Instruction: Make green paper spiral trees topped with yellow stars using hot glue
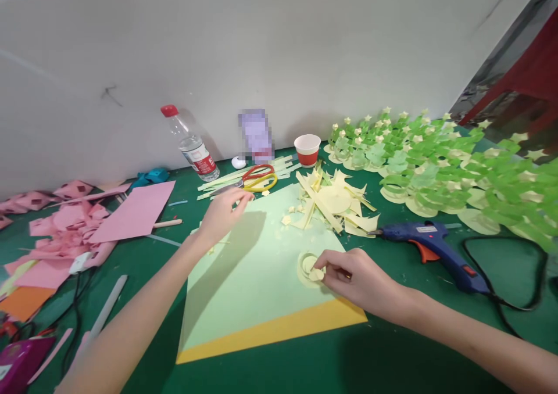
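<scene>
My right hand (355,275) pinches the edge of a small pale green paper piece (308,266), a round base with a curled ring on it, at the right side of a light green sheet (257,289). Over the sheet's far left part hovers my left hand (224,214), thumb and fingertips pressed together; whatever is in them, if anything, is too small to make out. Just beyond it lie scissors (261,179) with red and yellow handles on pale paper strips (285,166). Tiny paper stars (286,220) are scattered near a heap of pale yellow paper scraps (335,199).
A blue glue gun (436,249) with a black cord lies to the right, before rows of green paper plants (418,156). Along the wall are a bottle (198,156), a blurred phone (256,135) and a paper cup (307,151). Pink paper (135,214) covers the left.
</scene>
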Tool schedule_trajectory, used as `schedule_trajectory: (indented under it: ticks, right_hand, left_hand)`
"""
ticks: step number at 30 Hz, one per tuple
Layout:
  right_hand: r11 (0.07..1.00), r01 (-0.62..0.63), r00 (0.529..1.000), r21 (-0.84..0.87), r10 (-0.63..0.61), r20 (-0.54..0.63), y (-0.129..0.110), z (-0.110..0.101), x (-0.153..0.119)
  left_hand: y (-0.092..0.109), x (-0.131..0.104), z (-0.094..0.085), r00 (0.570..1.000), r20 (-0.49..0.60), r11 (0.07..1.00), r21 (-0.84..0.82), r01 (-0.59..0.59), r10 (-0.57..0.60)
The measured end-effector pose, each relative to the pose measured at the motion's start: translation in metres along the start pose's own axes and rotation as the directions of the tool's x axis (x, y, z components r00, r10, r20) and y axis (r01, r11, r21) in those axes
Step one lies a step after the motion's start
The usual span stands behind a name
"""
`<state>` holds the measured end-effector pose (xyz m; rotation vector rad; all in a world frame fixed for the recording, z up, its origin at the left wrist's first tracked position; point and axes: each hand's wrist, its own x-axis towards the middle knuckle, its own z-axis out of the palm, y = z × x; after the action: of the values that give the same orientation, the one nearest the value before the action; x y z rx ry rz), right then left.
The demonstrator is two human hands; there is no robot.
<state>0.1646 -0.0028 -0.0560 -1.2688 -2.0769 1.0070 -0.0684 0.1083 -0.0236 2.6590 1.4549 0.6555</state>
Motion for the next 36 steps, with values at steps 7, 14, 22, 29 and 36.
schedule_trajectory:
  ticks: [7,14,22,29,36]
  right_hand:
    - [1.0,0.024,0.999,-0.01,-0.025,-0.03,0.003,0.003,0.0]
    - [0.999,0.037,0.998,-0.014,-0.038,-0.048,0.003,0.004,0.0]
    - [0.999,0.033,0.999,-0.004,-0.033,-0.033,0.004,0.007,0.001]
    - [1.0,0.028,0.999,0.009,-0.027,-0.024,0.003,0.006,0.001]
    - [1.0,0.021,0.999,0.021,-0.02,-0.026,0.003,0.005,0.0]
  left_hand:
    - [0.073,-0.089,0.025,0.959,0.075,0.954,-0.151,-0.26,0.274]
    - [0.078,-0.108,0.048,0.923,0.007,0.917,-0.118,-0.381,0.385]
    - [0.079,-0.107,0.047,0.925,0.028,0.922,-0.089,-0.376,0.379]
    - [0.077,-0.107,0.048,0.924,0.064,0.924,-0.095,-0.371,0.378]
    - [0.076,-0.109,0.049,0.924,0.068,0.924,-0.099,-0.368,0.376]
